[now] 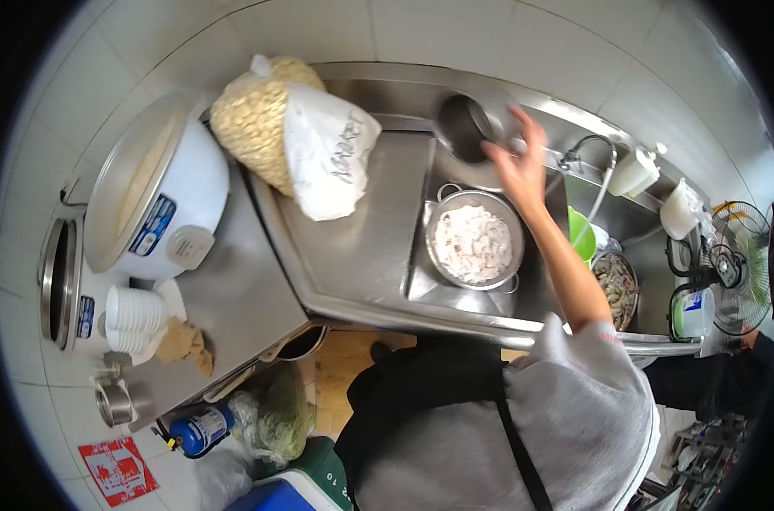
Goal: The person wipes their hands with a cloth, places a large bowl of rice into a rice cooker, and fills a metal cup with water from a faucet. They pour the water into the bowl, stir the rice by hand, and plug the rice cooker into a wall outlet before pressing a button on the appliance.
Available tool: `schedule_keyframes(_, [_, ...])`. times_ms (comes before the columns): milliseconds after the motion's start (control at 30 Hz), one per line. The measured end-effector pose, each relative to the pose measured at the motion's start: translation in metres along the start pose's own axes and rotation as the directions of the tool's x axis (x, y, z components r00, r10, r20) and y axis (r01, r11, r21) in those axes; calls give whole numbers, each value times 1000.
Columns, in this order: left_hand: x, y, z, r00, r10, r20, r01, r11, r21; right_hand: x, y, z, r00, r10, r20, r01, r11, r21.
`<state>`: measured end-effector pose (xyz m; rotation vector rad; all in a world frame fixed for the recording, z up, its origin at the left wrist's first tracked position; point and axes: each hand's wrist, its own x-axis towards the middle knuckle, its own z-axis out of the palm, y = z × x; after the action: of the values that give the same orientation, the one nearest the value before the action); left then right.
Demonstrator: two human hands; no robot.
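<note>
My right hand (519, 166) reaches over the sink and grips the rim of a metal bowl (465, 128), thumb on one side and fingers on the other. Motion smears both the bowl and my fingertips. The bowl is tipped so that its dark inside shows. Just in front of it a two-handled metal colander (475, 238), holding pale, whitish cut pieces, stands in the sink basin (430, 294). My left hand is out of sight; my torso in a grey top with a black strap fills the lower middle.
Left of the sink, a knotted bag of pale pieces (255, 119) rests on the steel counter (353, 255). Further left stand a large rice cooker (195, 204) and stacked white bowls (136, 318). To the right are a faucet (574, 157), a green container (581, 234), a bowl of shrimp (615, 289) and a fan (736, 268).
</note>
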<state>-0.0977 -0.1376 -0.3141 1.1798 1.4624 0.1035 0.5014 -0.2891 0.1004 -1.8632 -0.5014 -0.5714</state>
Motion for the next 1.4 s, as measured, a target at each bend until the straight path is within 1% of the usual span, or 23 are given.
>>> schedule_keyframes(33, [2, 5, 5, 1000, 21, 17, -22, 999, 23, -14, 66, -36, 989, -113, -98, 87, 968, -234])
schedule_keyframes(67, [2, 10, 12, 998, 46, 36, -48, 998, 50, -34, 94, -69, 953, 271, -133, -259, 961, 98])
schedule_keyframes(167, [0, 20, 37, 984, 150, 96, -162, 977, 138, -72, 181, -159, 586, 735, -342, -681, 675, 284])
schedule_keyframes(233, [-6, 31, 52, 955, 263, 136, -287, 933, 215, -94, 265, -208, 471, 758, -451, -742, 617, 262])
schedule_keyframes(300, [-20, 47, 72, 908, 392, 148, -418, 868, 268, -98, 292, -239, 463, 872, -156, -754, 481, 448])
schedule_keyframes(400, [-63, 90, 116, 996, 79, 40, -81, 996, 34, -108, 345, -244, 258, 946, -198, -768, 325, 552])
schedule_keyframes(567, [-107, 72, 141, 1000, 2, 15, -3, 999, 50, -118, 393, -244, 154, 987, 37, -854, 114, 508])
schedule_keyframes(633, [-130, 54, 144, 999, 6, -47, 3, 979, 205, -114, 410, -234, 146, 981, -128, -963, 171, 208])
schedule_keyframes(667, [-124, 17, 130, 997, -36, 75, 34, 999, 23, -118, 444, -238, 187, 980, 63, -980, 182, 74])
schedule_keyframes(700, [-115, -22, 116, 978, -78, 195, 108, 983, -146, -118, 457, -230, 155, 987, 32, -987, 156, -34])
schedule_keyframes(767, [-126, -73, 111, 990, 130, 53, -135, 987, 84, -122, 471, -225, 244, 969, 48, -768, 223, -600])
schedule_keyframes(800, [-139, -73, 110, 999, -21, 24, 26, 968, -251, -125, 477, -222, 328, 944, 40, -595, 240, -767])
schedule_keyframes(833, [-148, -80, 107, 985, -172, -5, 138, 810, -569, -134, 480, -217, 490, 872, 15, -503, 297, -811])
schedule_keyframes(867, [-161, -83, 97, 984, -178, -28, 151, 897, -416, -140, 504, -216, 548, 835, 43, -390, 300, -871])
schedule_keyframes(900, [-175, -80, 90, 984, -168, -63, 155, 973, -169, -117, 469, -209, 332, 937, -108, -732, 183, -657])
schedule_keyframes(967, [-209, -50, 82, 977, -189, -103, 199, 975, 98, -129, 493, -214, 188, 981, -38, -818, 135, -560])
schedule_keyframes(1100, [-225, 16, 88, 962, -222, -158, 245, 959, 144, -150, 517, -211, 264, 948, -177, -872, 156, -464])
schedule_keyframes(1167, [-219, 25, 85, 940, -242, -242, 264, 962, 63, -161, 544, -213, 390, 912, 125, -263, 240, -935])
schedule_keyframes(1200, [-223, 37, 92, 932, -262, -252, 286, 956, 64, -171, 545, -208, 503, 862, 59, -233, 201, -952])
schedule_keyframes(1267, [-224, 67, 103, 939, -248, -239, 278, 955, 101, -180, 563, -208, 477, 863, 166, -81, 231, -970])
schedule_keyframes(1333, [-225, 77, 112, 937, -250, -245, 285, 951, 119, -240, 665, -224, 495, 722, 483, 455, 258, -852])
schedule_keyframes(1367, [-226, 81, 116, 938, -246, -244, 284, 949, 134, -229, 652, -221, 486, 726, 487, 460, 261, -849])
schedule_keyframes(1400, [-229, 88, 122, 938, -254, -235, 292, 946, 142, -208, 627, -215, 517, 793, 322, 175, 270, -947])
